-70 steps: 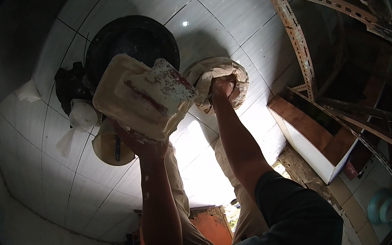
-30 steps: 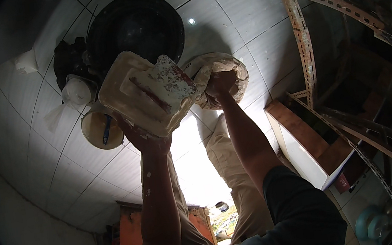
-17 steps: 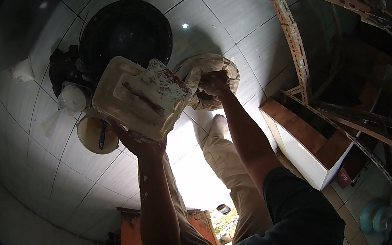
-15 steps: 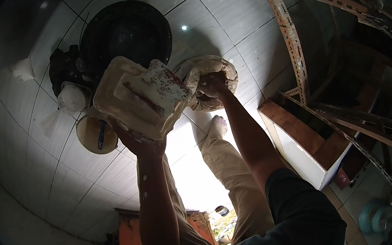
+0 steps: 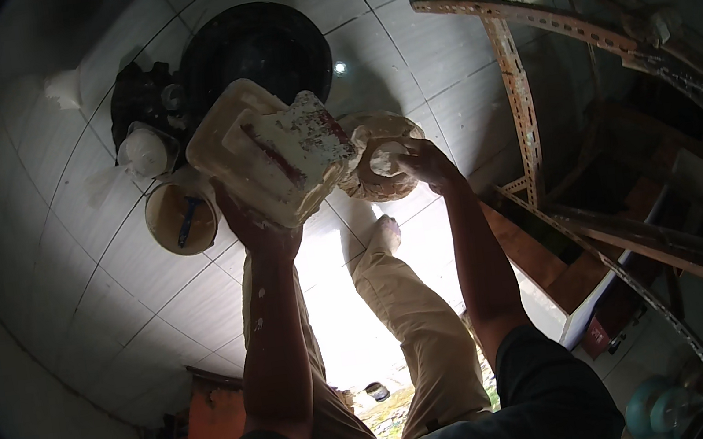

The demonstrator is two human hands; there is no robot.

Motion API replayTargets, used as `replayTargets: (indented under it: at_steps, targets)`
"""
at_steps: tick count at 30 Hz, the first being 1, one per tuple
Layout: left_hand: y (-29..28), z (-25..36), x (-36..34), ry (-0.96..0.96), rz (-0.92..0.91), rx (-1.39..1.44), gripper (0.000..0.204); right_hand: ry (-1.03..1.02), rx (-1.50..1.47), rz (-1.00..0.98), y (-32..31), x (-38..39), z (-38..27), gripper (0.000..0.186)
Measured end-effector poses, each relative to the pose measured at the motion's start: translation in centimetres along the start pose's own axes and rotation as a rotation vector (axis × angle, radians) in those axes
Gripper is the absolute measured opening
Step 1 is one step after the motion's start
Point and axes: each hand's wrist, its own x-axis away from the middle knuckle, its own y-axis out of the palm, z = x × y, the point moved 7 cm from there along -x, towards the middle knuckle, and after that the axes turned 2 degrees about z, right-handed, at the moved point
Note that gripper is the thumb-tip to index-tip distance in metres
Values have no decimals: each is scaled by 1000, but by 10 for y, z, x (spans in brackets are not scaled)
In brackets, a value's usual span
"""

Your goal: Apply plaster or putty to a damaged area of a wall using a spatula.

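Though patchy, a round-cornered beige tray [image 5: 243, 164].

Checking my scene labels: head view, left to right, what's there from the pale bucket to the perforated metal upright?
Pale bucket → cream-smeared rectangular slab → crumpled brown sack → right hand → perforated metal upright.

There is one tray [image 5: 221, 139], one bag [image 5: 366, 180], one black basin [image 5: 257, 52] and one cream bucket [image 5: 163, 214].
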Motion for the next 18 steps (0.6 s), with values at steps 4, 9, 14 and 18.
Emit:
replayTargets:
  at_steps: [4, 9, 14, 18]
  targets:
    - [10, 15, 9, -18, 152, 3, 75, -67, -531, -104, 1, 50, -75, 49]
    - [17, 14, 3, -35, -108, 398, 56, -267, -618, 59, -25, 114, -201, 54]
    - [28, 27, 11, -107, 46, 252, 73, -457, -379, 248, -16, 132, -277, 65]
    - [41, 38, 17, -131, 99, 192, 72, -546, -304, 309, 33, 135, -306, 75]
